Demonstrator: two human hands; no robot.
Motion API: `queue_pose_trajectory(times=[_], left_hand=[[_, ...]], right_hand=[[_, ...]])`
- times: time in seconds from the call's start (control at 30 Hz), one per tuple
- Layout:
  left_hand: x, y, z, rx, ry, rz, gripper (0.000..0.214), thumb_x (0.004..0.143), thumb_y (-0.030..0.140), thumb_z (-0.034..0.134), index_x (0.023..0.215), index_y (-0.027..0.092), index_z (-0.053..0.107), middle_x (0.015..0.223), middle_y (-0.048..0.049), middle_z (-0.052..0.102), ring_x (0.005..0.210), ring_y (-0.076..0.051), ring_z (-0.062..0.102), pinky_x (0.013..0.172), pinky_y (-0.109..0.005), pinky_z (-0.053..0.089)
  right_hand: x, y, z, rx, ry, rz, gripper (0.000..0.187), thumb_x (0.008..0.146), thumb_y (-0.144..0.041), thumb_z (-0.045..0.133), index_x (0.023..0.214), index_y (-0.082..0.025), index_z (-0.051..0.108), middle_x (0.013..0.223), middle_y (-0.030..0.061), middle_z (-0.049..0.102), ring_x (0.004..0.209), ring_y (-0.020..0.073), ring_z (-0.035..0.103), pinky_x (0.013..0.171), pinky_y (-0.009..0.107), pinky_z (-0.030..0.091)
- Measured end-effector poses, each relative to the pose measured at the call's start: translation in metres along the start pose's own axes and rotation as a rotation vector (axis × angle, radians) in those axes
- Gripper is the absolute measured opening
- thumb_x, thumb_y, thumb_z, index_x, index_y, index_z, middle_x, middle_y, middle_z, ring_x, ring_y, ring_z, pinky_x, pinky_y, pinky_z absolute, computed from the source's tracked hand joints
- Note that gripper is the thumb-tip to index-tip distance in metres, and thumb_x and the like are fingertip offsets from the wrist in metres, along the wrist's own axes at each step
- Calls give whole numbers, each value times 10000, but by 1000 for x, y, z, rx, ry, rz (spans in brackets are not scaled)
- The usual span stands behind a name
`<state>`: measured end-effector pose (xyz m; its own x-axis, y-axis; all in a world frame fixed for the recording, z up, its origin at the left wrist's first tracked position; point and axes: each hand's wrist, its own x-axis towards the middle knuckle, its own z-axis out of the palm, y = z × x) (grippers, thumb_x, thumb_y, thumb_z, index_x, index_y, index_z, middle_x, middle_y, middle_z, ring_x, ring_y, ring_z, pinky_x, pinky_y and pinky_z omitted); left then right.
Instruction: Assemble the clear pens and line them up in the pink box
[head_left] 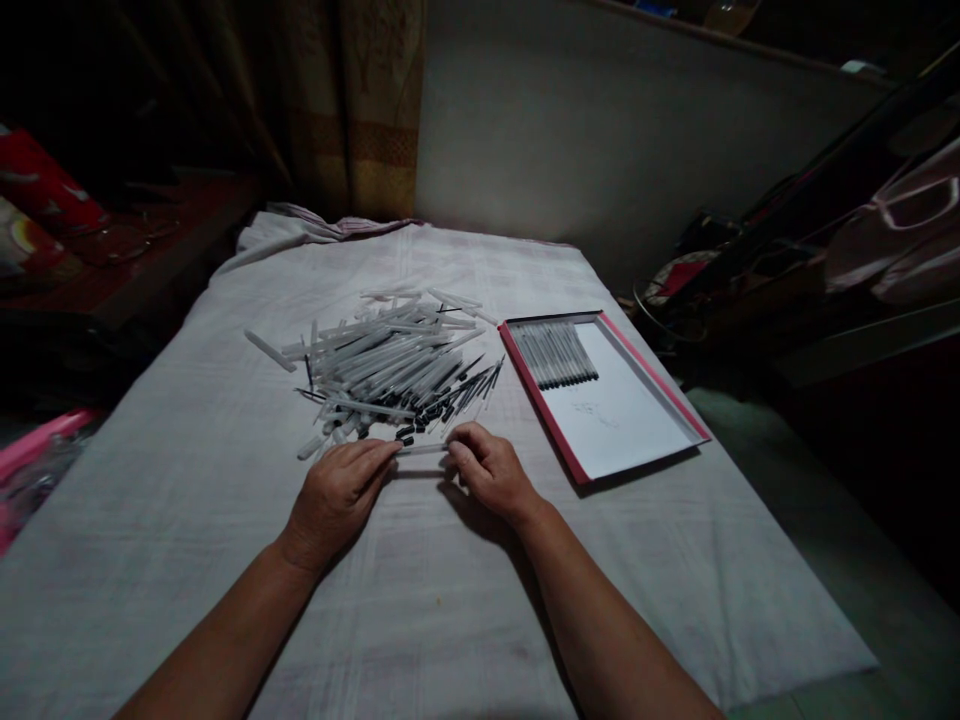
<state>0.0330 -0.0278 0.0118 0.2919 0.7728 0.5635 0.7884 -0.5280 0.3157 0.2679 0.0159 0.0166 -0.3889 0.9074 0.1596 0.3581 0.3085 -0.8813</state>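
As two bare forearms reach in over a pale, faintly checked cloth [450,610], a person's left hand [337,495] and right hand [491,472] meet at a slim, translucent pen barrel [422,449]. The left hand is closed, its thumb and forefinger pinching one end of the barrel; the right hand is curled, with thumb and fingertips gripping the other end. The barrel lies nearly level between them, just above the cloth and at the near edge of a broad heap of pen parts.

Most of that heap is clear barrels [382,365], piled crosswise and pointing in many directions. Dark, thin refills [476,388] fan out on its right side, and small black caps [405,436] gather along the near edge, a few just beyond the left hand's fingertips.

To the right of the heap rests a shallow, red-sided tray [637,420], its white floor marked with faint scribbles. A row of pens [555,355] lies side by side at its far left (their dark ends all face the near side).

Behind the cloth hang patterned brown curtains [382,110] beside a plain grey wall [555,140]. At far left, a red patterned item [45,185] sits on a dark wooden surface [187,225], and a bright pink rim [41,440] shows lower down.
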Motion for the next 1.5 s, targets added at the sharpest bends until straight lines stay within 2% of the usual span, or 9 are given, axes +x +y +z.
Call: queue_pose_trajectory(times=[0.13,0.5,0.6,0.7,0.83,1.0,1.1,1.23,1.5], left_hand=[[-2,-2,2,-8,-39,-39,252,985,298,520,1127,227,716,997,-76,775,876,-206,722,801,-334,563],[-2,-1,1,-29,-59,-36,251,986,292,529,1129,214,720,1019,-80,779,893,-194,726,804,-314,559],[-2,0,1,-46,-70,-42,257,991,294,516,1141,218,711,1014,-84,775,902,-197,723,812,-319,559],[-2,3,3,-69,-75,8,251,989,283,520,1162,222,692,1005,-82,770,908,-197,717,819,-327,552],[-2,-3,-3,-3,-51,17,251,984,292,526,1186,225,659,1043,-81,753,950,-212,695,854,-360,532],[-8,-35,-33,268,86,-215,219,976,386,505,1018,231,654,991,-88,709,915,-263,666,822,-409,511],[-16,-48,-47,369,53,-295,279,961,443,509,836,231,640,884,-83,664,807,-266,632,743,-401,490],[-23,-42,-47,441,-109,-284,343,938,507,507,810,232,669,857,-80,641,759,-269,603,672,-394,456],[-18,-25,-45,455,-121,-288,372,977,456,419,919,197,680,955,-111,690,865,-287,638,747,-405,478]], right_hand=[[0,0,-2,-48,13,-49,122,901,-306,536,898,-215,617,769,4,675,704,149,618,690,252,481],[0,6,5,-82,63,-1,330,945,-366,494,676,-201,590,595,-15,571,579,123,537,574,225,421],[-1,4,5,-13,28,16,210,941,-347,537,955,-195,679,736,-3,670,604,117,576,608,227,467],[-1,0,9,-28,-39,-76,349,894,-323,651,1227,-221,651,935,34,727,719,134,645,708,253,510],[-2,-2,13,-187,-103,-181,186,937,-275,598,1039,-216,742,881,66,735,806,179,666,786,293,511],[0,5,8,-144,92,-61,197,922,-253,546,983,-193,723,907,73,741,837,198,677,799,304,519],[1,7,7,-100,131,1,207,915,-278,542,989,-192,715,878,55,742,787,189,677,757,293,525],[2,8,8,-91,129,4,222,901,-292,556,986,-187,732,867,62,756,784,199,694,745,301,538],[-1,8,11,-26,141,-108,209,877,-234,593,967,-186,775,903,92,782,815,203,723,774,310,566]])
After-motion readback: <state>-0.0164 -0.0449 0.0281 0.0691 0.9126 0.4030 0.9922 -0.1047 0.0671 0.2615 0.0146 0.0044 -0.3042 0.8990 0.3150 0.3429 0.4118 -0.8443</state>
